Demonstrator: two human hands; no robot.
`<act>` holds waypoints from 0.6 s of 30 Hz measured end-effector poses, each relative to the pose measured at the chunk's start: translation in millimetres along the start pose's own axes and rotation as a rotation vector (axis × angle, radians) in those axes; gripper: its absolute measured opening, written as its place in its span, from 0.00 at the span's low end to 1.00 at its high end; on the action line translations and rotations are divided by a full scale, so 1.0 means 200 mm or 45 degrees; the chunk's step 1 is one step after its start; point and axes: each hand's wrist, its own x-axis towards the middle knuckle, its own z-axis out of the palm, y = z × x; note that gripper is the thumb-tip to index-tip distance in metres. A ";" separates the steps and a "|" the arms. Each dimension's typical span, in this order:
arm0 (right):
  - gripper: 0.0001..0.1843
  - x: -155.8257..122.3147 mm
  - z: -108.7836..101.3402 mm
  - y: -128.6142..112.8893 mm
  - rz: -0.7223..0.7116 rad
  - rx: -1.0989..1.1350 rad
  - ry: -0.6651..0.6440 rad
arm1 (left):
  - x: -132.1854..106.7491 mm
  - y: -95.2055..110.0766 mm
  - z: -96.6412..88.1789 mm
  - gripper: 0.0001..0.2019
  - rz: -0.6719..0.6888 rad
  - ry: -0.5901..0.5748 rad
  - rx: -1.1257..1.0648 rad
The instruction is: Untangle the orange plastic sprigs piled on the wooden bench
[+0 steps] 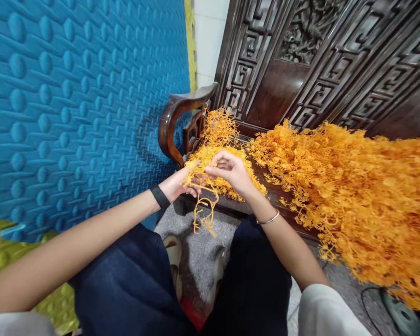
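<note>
My left hand (182,184) and my right hand (231,172) meet over the front edge of a dark carved wooden bench (182,112). Both pinch an orange plastic sprig piece (205,210) whose loose strands dangle between my knees. A small heap of the same orange pieces (219,135) lies on the seat just behind my hands. A black band sits on my left wrist, a thin bracelet on my right.
A large pile of orange plastic sprigs (353,186) covers the bench to the right and spills toward the floor. A blue embossed foam wall (73,102) stands at left, with a yellow-green mat (7,252) below it. Grey floor and my feet lie under my hands.
</note>
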 end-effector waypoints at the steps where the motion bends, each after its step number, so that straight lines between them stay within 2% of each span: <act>1: 0.16 0.00 -0.01 -0.01 0.017 0.032 0.009 | 0.00 0.01 0.01 0.17 -0.025 0.009 0.009; 3: 0.16 0.00 -0.04 -0.03 0.041 0.060 0.012 | 0.00 0.02 0.02 0.19 -0.041 0.058 0.021; 6: 0.15 -0.02 -0.07 -0.06 0.092 0.045 -0.059 | 0.00 0.04 0.03 0.22 0.029 0.186 0.020; 10: 0.11 -0.03 -0.08 -0.06 0.207 0.018 -0.410 | -0.01 0.03 0.04 0.25 0.253 0.339 0.040; 12: 0.09 -0.03 -0.09 -0.06 0.233 0.002 -0.526 | -0.02 0.02 0.05 0.25 0.448 0.263 0.146; 14: 0.08 -0.03 -0.09 -0.05 0.210 -0.012 -0.528 | -0.04 0.02 0.07 0.22 0.554 0.047 0.321; 16: 0.07 -0.03 -0.09 -0.04 0.178 -0.030 -0.501 | -0.06 0.01 0.09 0.20 0.535 -0.133 0.477; 18: 0.07 -0.03 -0.09 -0.03 0.163 -0.062 -0.469 | -0.07 0.01 0.10 0.19 0.504 -0.146 0.577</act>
